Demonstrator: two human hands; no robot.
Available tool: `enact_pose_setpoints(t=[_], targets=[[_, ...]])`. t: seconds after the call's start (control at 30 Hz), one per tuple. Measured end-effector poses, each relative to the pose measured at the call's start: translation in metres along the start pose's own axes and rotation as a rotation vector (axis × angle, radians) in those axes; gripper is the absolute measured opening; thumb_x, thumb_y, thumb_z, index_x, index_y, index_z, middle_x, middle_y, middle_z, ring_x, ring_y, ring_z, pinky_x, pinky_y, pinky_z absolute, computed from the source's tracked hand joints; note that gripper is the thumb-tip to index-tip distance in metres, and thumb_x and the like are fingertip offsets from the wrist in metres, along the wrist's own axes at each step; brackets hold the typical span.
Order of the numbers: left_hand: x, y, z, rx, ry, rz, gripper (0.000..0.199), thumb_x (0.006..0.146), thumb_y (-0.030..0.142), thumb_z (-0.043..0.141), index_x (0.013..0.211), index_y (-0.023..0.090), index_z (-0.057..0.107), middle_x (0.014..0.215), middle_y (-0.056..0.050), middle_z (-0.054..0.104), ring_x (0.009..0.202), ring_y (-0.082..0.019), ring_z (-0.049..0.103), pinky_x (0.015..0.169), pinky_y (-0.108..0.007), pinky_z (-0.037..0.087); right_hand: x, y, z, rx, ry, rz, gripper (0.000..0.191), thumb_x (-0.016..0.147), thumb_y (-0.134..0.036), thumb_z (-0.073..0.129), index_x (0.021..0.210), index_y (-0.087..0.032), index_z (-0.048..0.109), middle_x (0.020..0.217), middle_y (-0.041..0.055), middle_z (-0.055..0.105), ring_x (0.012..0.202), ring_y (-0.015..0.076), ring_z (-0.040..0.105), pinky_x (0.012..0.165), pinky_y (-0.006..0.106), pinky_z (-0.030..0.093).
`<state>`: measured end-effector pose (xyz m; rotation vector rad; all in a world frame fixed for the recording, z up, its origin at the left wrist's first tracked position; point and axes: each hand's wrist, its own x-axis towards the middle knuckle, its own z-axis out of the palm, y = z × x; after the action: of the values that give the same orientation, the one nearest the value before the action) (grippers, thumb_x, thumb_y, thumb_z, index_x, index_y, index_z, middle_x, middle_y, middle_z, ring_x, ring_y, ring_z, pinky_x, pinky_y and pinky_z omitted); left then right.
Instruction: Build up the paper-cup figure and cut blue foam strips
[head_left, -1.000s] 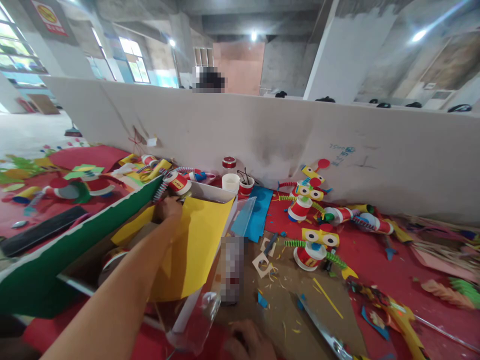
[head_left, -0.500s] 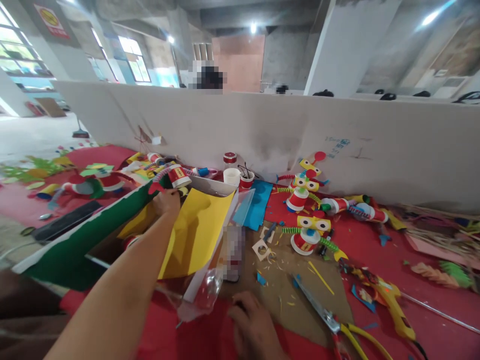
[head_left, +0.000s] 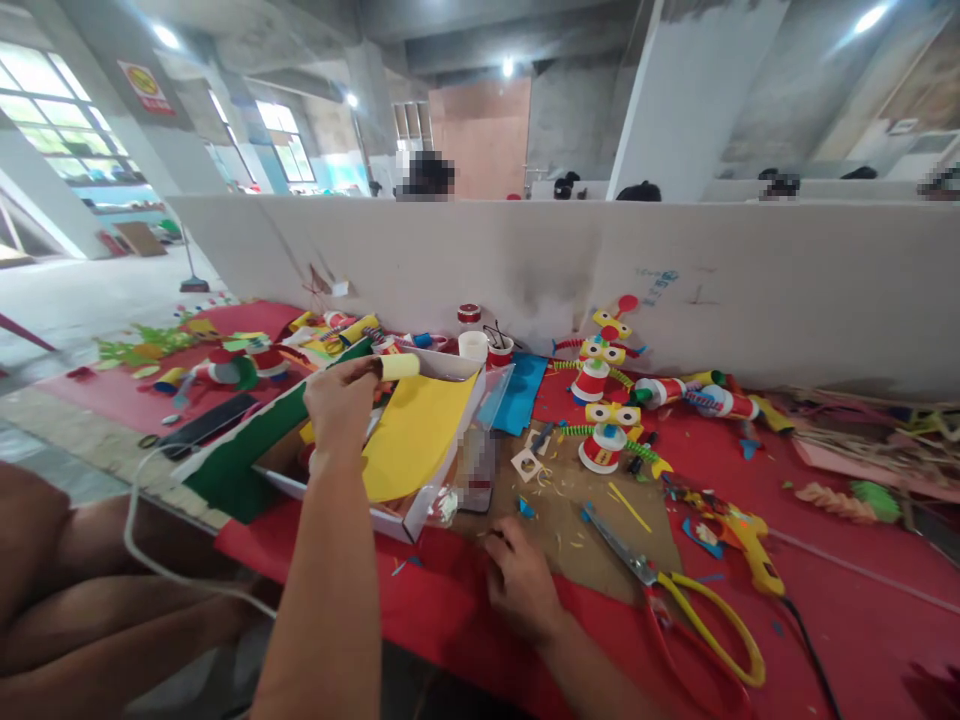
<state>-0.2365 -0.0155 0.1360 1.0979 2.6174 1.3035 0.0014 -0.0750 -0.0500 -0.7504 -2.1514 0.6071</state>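
Note:
My left hand (head_left: 341, 395) is closed round a pale yellow roll (head_left: 400, 367), held above the box (head_left: 411, 522). Inside that white box, beneath the roll, lies a yellow sheet (head_left: 420, 435). My right hand (head_left: 521, 580) rests on the red table covering, at the near edge of the brown board (head_left: 600, 545); its fingers are curled, and whether they hold anything is hidden. A phone (head_left: 478, 470) lies just beyond it. To its right are large scissors (head_left: 641, 570) with yellow and red handles.
Paper-cup figures (head_left: 600, 448) stand behind the board. A yellow glue gun (head_left: 750, 550) with a cord lies at the right. Blue sheets (head_left: 521, 395) and a white cup (head_left: 472, 346) sit near the partition (head_left: 420, 260). Beyond it, the tops of people's heads show.
My left hand has risen from the box's far left part, bringing up the pale yellow roll. The cup figure near that hand is no longer raised there. The view has shifted.

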Motion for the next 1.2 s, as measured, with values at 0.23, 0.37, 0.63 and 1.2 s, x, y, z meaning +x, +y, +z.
enact_pose_setpoints(t=[0.23,0.37,0.63,1.2], targets=[[-0.148,0.022,0.017,-0.946,-0.618,-0.163,0.031,0.057,0.032,0.074,0.085,0.019,0.075,0.071,-0.004,0.069,0.057,-0.012,0.059,0.058,-0.024,0.05,0.007,-0.038,-0.066,0.754,0.336,0.382,0.042,0.089,-0.031,0.046,0.13,-0.027,0.039,0.118,0.0084,0.054,0.095,0.0172,0.059,0.076,0.031,0.053],[-0.197,0.017,0.028,-0.883,-0.837,-0.117,0.029,0.069,0.036,0.069,0.093,0.022,0.074,0.088,-0.006,0.07,0.078,-0.018,0.063,0.071,-0.03,0.053,-0.007,-0.05,-0.105,0.919,0.294,0.461,0.037,0.085,-0.038,0.054,0.121,-0.026,0.051,0.124,0.0068,0.055,0.098,0.0189,0.059,0.081,0.033,0.052],[-0.248,0.006,0.057,-0.814,-0.861,0.224,0.047,0.062,0.027,0.076,0.109,0.029,0.067,0.117,-0.007,0.058,0.116,-0.025,0.05,0.1,-0.036,0.041,-0.046,-0.037,-0.095,1.153,0.429,0.748,0.035,0.078,-0.051,0.059,0.102,-0.025,0.061,0.105,0.0055,0.067,0.083,0.0177,0.065,0.068,0.03,0.054],[-0.23,0.008,0.136,-0.433,-0.628,0.265,0.035,0.065,0.034,0.071,0.096,0.02,0.066,0.094,-0.006,0.069,0.083,-0.019,0.061,0.075,-0.031,0.047,-0.105,0.0,-0.146,-0.068,0.374,0.545,0.019,0.088,-0.026,0.046,0.094,-0.02,0.063,0.095,0.0087,0.067,0.088,0.0203,0.061,0.079,0.034,0.048]])
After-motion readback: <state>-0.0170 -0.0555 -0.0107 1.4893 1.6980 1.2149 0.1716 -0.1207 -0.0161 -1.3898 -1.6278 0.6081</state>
